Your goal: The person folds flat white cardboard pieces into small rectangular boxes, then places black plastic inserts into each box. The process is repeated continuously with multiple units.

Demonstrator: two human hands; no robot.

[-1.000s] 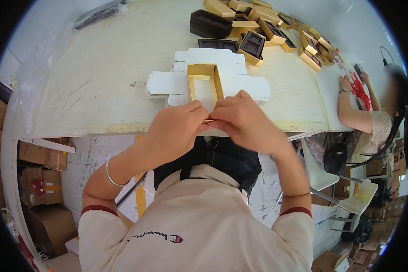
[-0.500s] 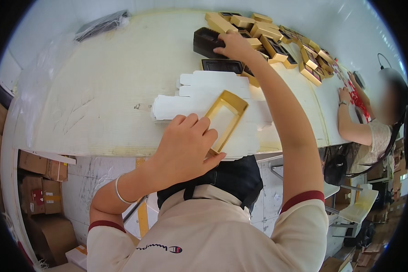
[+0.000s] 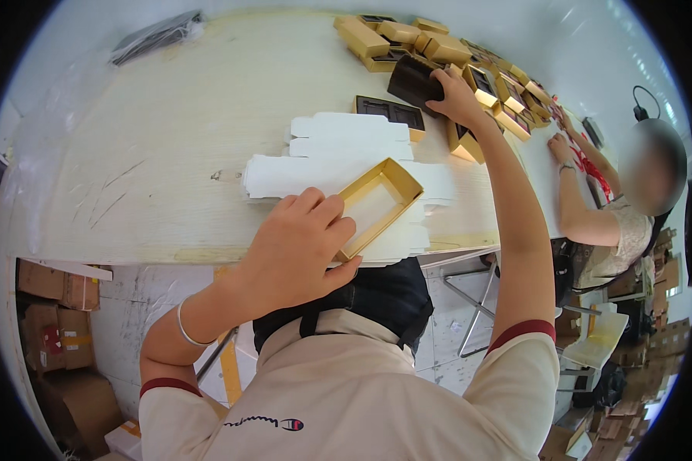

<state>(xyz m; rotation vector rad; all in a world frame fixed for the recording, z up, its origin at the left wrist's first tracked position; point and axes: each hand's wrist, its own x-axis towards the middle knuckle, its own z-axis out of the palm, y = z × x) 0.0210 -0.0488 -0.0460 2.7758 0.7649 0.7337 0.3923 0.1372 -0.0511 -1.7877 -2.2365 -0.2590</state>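
My left hand (image 3: 304, 238) grips the near end of an open gold box (image 3: 404, 183), thumb at its lower corner. That box is tilted over a stack of flat white cardboard blanks (image 3: 284, 175). Farther out, my right hand (image 3: 460, 98) is closed on a dark stack of nested plastic insert trays (image 3: 412, 78). Its fingers wrap over the stack's right end. Just below the stack lies a gold box with a black insert (image 3: 390, 112). Another gold box (image 3: 463, 142) stands under my right wrist, partly hidden by it.
Many gold boxes (image 3: 446, 51), several with dark inserts, crowd the far right. A plastic-wrapped dark bundle (image 3: 158, 37) lies at the far left. On the right, a co-worker (image 3: 592, 223) sits beside red ribbons (image 3: 590, 165). Cardboard cartons (image 3: 61, 330) stand below the table at left.
My right hand has carried the dark insert stack to the right and slightly nearer, toward the pile of gold boxes. The gold box in my left hand has turned slightly clockwise.
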